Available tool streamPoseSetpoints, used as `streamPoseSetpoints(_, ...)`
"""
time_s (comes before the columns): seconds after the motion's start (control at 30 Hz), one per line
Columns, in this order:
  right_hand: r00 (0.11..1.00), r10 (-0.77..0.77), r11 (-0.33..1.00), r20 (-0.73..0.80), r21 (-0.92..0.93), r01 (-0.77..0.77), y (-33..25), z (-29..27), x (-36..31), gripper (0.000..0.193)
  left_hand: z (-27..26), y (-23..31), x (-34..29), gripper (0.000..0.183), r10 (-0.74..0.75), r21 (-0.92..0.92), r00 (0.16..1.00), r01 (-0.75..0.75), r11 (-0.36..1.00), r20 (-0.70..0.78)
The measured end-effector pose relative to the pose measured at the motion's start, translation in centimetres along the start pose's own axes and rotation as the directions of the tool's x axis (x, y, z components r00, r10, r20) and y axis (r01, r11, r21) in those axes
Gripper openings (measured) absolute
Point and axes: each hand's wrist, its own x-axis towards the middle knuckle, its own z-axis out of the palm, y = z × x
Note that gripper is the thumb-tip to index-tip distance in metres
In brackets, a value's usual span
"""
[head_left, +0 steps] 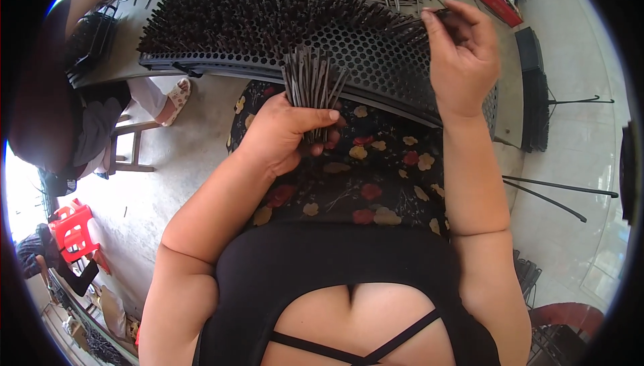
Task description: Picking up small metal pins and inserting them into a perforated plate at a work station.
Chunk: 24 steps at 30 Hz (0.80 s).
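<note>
At one perforated tray (379, 50), the left hand (285, 124) grips one rod bundle (310, 83); the right hand (464, 59) pinches, contents unclear.

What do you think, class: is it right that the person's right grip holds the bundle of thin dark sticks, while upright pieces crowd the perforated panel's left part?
Not quite: the left grip holds the bundle of thin dark sticks, as the head view shows; upright pieces do crowd the perforated panel's left part.

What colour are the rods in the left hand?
The rods are dark grey, best seen in the head view.
</note>
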Motion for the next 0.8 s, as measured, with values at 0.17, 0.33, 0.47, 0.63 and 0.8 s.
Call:
streamPoseSetpoints(0.17,0.998,-0.041,0.994,0.039,-0.098,0.045,0.2,1.3,-0.6,0.024,0.1,0.1,-0.2,0.024,-0.042,-0.121,0.997,0.049,0.991,0.064)
streamPoseSetpoints(0.33,0.994,-0.106,0.991,0.029,-0.074,0.108,0.1,1.9,-0.5,0.025,0.1,0.2,-0.4,0.03,-0.033,-0.164,0.992,0.053,0.985,0.125)
streamPoseSetpoints(0.47,0.982,-0.173,0.978,0.071,-0.106,0.18,0.2,2.4,-0.3,0.024,-0.1,0.2,-0.2,0.028,-0.061,-0.075,0.996,0.066,0.995,0.062)
streamPoseSetpoints(0.63,0.975,-0.196,0.956,0.102,-0.203,0.213,1.1,2.7,0.0,0.016,0.2,-0.2,-0.1,0.024,-0.046,-0.167,0.996,0.059,0.984,0.081)
streamPoseSetpoints(0.8,0.825,-0.511,0.761,0.241,-0.319,0.564,0.4,2.0,0.6,0.011,0.5,0.2,-0.4,0.022,-0.042,-0.051,0.999,0.042,0.998,-0.004)
